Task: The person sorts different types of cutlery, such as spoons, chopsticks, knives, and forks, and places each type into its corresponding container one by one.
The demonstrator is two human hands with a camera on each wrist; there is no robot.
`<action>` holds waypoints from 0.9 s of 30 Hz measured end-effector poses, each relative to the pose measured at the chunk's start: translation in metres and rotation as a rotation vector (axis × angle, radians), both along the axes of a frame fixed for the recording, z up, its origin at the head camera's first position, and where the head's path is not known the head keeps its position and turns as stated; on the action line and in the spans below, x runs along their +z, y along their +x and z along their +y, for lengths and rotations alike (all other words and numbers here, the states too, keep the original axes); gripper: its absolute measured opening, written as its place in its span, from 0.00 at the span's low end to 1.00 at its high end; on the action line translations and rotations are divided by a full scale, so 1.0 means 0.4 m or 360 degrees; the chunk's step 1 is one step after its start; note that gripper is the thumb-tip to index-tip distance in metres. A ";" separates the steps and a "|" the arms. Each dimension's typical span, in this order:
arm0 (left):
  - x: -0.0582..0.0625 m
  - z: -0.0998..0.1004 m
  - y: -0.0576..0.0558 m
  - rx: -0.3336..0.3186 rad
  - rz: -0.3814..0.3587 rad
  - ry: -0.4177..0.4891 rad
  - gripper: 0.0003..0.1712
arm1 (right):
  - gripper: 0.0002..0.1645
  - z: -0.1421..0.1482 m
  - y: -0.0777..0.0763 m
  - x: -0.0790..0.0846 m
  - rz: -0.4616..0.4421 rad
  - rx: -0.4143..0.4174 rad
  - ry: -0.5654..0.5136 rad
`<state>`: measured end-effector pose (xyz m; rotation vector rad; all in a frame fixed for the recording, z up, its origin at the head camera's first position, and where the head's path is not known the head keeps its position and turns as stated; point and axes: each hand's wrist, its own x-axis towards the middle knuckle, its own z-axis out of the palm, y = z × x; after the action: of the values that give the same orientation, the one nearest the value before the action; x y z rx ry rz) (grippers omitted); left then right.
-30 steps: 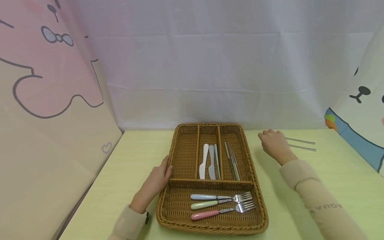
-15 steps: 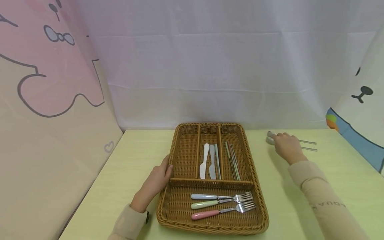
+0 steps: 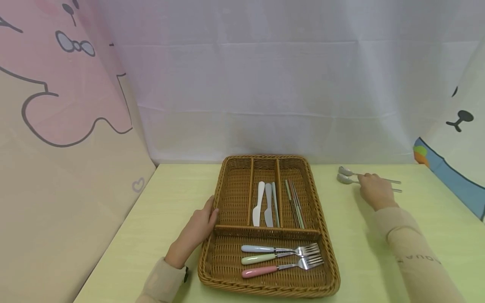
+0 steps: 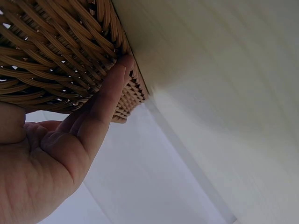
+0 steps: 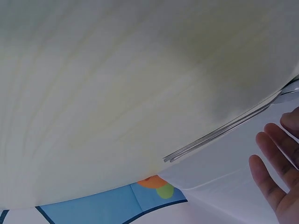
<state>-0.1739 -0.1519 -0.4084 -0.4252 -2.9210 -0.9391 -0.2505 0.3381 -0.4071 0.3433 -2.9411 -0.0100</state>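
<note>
A brown wicker cutlery basket [image 3: 322, 244] stands on the table. My left hand [image 3: 197, 229] holds its left side: the thumb lies on the rim, and the fingers press along the outer wall in the left wrist view. Two metal spoons [image 3: 344, 179] lie side by side on the table right of the basket, bowls to the left. My right hand [image 3: 376, 191] is over their handles and covers part of them. In the right wrist view its fingers [image 5: 271, 149] look loose and spread, with nothing held.
In the basket's front compartment lie three forks [image 3: 261, 271] with coloured handles. The back middle one holds a white knife [image 3: 257, 206], a grey knife [image 3: 268, 206] and a slim pale-green piece. Several thin sticks [image 3: 293, 204] lie in the back right one. A white curtain [image 3: 280, 84] hangs behind.
My right hand has moved right along the spoons from their bowls to their handles, uncovering the bowls. The spoons stay on the table. The left hand and basket have hardly moved.
</note>
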 end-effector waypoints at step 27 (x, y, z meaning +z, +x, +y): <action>0.003 -0.001 0.002 0.0009 -0.0011 -0.0004 0.30 | 0.08 0.046 -0.004 -0.041 -0.0042 -0.0055 -0.0066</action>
<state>-0.1730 -0.1523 -0.4071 -0.4148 -2.9287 -0.9381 -0.2520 0.3566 -0.4236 0.2886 -2.9681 0.0509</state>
